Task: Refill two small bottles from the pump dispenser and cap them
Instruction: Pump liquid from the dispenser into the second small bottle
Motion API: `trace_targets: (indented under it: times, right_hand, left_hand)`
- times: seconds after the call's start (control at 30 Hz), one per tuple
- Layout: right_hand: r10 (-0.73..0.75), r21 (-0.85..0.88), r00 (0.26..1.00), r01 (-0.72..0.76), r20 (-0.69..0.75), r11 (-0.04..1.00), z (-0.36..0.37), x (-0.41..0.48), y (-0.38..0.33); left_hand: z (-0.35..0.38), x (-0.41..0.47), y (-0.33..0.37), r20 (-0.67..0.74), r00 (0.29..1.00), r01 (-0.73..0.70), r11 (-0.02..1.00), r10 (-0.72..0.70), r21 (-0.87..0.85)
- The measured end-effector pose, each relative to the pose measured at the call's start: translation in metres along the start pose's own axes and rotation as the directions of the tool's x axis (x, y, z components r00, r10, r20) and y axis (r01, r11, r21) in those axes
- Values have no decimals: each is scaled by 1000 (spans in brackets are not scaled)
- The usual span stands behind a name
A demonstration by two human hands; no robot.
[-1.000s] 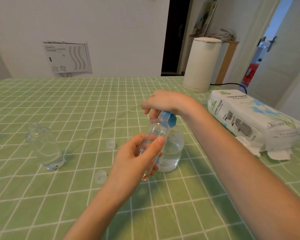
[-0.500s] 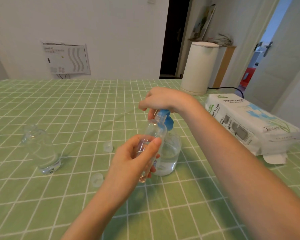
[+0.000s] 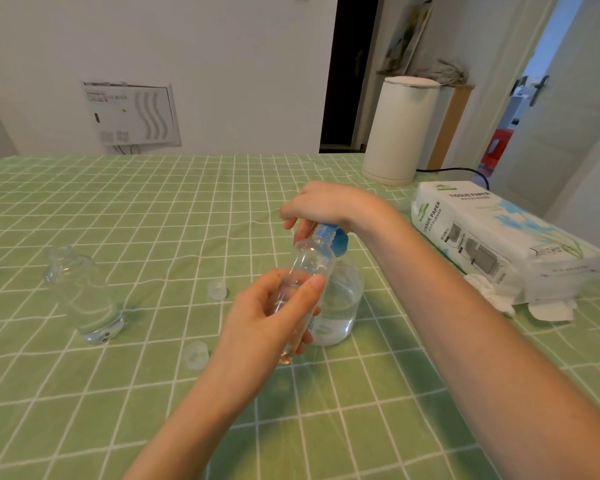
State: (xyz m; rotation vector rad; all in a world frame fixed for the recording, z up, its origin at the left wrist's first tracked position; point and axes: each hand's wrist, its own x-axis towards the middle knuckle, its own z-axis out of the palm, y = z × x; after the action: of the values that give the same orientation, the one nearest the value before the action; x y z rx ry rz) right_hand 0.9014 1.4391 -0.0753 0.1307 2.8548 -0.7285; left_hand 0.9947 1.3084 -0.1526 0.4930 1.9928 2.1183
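A: What does the left hand [image 3: 267, 317] hold?

B: It grips a small bottle [image 3: 309, 268], thumb on the near side, the other fingers behind. The bottle is of clear plastic, without cap, and it leans a little, the bottom toward the person. Its open neck is up at the blue pump head [image 3: 336, 237], just under the right hand [image 3: 323, 206]. How much liquid is inside, I cannot tell.

A: And the right hand?

B: It sits on top of the dispenser [image 3: 340, 299], with the fingers curled down over the pump head. The dispenser stands on the table [image 3: 153, 220] just behind the left hand. Its body is round and clear, and it is partly filled with clear liquid.

A: Where is the other one?

B: The second bottle [image 3: 84, 292] stands well to the left of the left hand, clear and uncapped, with a little liquid at the bottom. Two pale caps lie between it and that hand: one [image 3: 196, 355] just left of the wrist, one [image 3: 217, 289] farther from the person. A tissue pack [image 3: 499, 237] lies to the right of the right arm.
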Motion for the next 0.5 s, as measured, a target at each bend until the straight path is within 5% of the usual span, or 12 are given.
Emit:
trace_targets:
  times: [0.5]
  right_hand:
    - [-15, -37, 1000, 14, -17, 999, -10, -5, -7]
  left_hand:
    - [1, 1, 1, -16, 1000, -15, 1000, 15, -6]
